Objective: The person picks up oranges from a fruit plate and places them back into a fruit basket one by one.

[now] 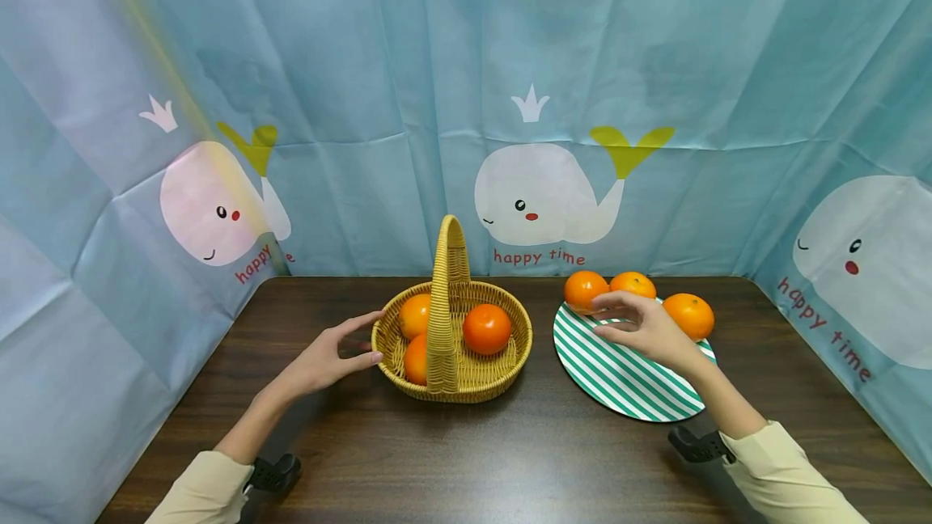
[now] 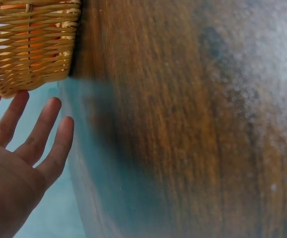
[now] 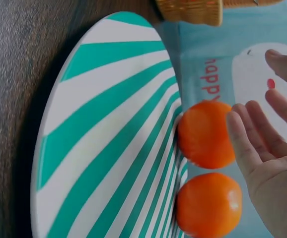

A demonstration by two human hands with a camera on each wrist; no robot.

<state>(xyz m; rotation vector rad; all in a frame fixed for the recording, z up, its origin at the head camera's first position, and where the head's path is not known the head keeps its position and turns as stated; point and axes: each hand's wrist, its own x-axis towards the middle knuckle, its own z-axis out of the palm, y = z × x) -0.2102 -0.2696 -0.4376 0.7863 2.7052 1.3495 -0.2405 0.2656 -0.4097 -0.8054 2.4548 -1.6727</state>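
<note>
Oval yellow wicker basket near desk's far edge is seemingly touched by left hand, fingers spread; right hand is held empty, fingers parted.

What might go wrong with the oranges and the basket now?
Perhaps these: the right hand is close to the round oranges by the striped mat, so a bump might make one roll away. The left hand is at the rim of the basket, so a push might slide or tip it. Its tall handle could get bumped too.
</note>
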